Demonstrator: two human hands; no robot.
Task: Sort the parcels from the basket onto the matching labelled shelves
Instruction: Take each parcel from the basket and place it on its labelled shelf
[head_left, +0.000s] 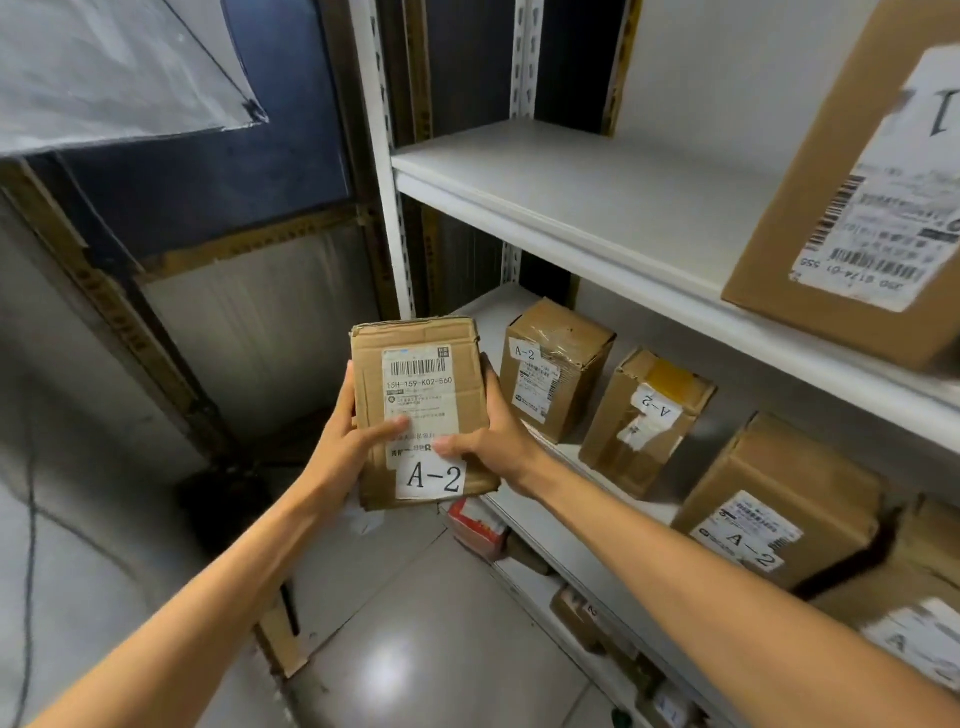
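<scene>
A flat, worn cardboard parcel (421, 405) with a barcode label and a white "A-2" tag is held upright in front of the shelf unit. My left hand (348, 441) grips its left edge, thumb across the label. My right hand (493, 441) grips its right edge, thumb on the label just above the tag. Behind it, the middle shelf (524, 457) carries several brown boxes tagged "A-2", among them one upright box (556, 369), a tilted one (647, 421) and a larger one (769, 504). The basket is out of view.
The upper shelf (571, 197) holds one big brown box (857, 208) at its right end. Lower shelves show small parcels, one red and white (475, 525). White slotted uprights (384, 156) stand at the unit's left. Grey tiled floor and a dark wall lie left.
</scene>
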